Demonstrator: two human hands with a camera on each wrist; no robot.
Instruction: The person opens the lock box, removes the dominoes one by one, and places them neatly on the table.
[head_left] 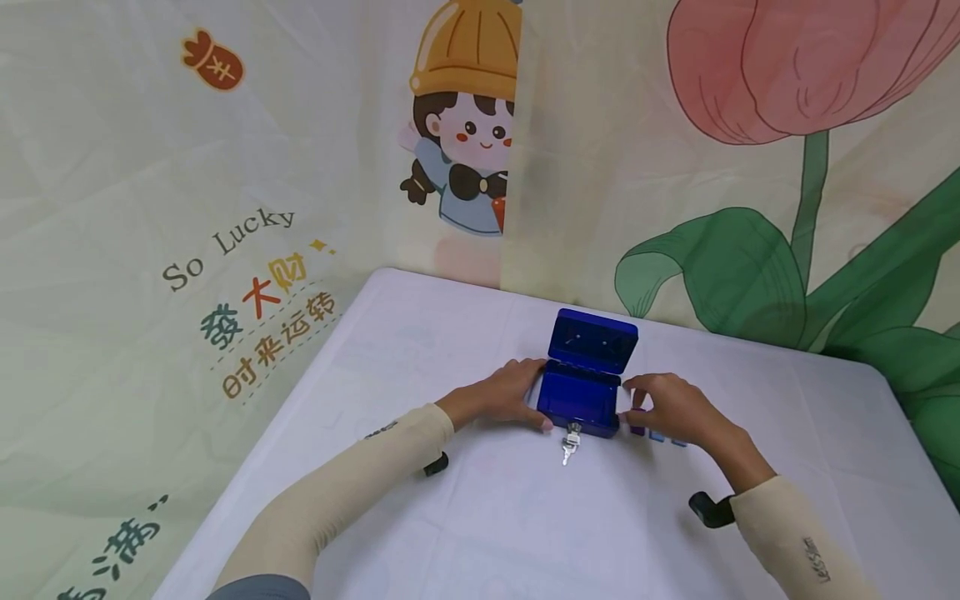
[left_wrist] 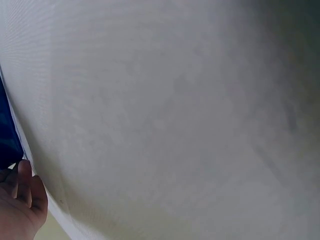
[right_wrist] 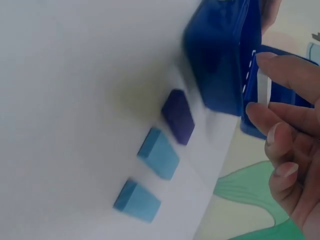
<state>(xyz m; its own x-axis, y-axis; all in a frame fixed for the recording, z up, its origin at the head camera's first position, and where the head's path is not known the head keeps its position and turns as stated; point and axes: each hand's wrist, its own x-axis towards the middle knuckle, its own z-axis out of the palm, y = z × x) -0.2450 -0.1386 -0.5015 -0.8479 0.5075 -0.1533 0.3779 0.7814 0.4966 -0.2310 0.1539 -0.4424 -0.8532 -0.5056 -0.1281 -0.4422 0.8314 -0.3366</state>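
Note:
A dark blue metal cash box point(head_left: 577, 398) stands on the white table with its lid point(head_left: 594, 342) raised at the back. Keys point(head_left: 570, 446) hang from the lock at its front. My left hand point(head_left: 513, 393) grips the box's left side, fingers toward the rear corner and thumb by the front one. At the opposite side is my right hand point(head_left: 671, 404). In the right wrist view its thumb and forefinger pinch a small white block point(right_wrist: 264, 89) close to the box's rim. The left wrist view catches only part of the left hand point(left_wrist: 22, 205) and a box corner point(left_wrist: 7, 135).
Right of the box lie a purple block point(right_wrist: 178, 117) and two light blue blocks point(right_wrist: 162, 155), spaced in a row. The white table point(head_left: 465, 517) meets a printed cloth backdrop point(head_left: 592, 192) behind the box. Dark wrist camera mounts point(head_left: 711, 508) jut from the sleeves.

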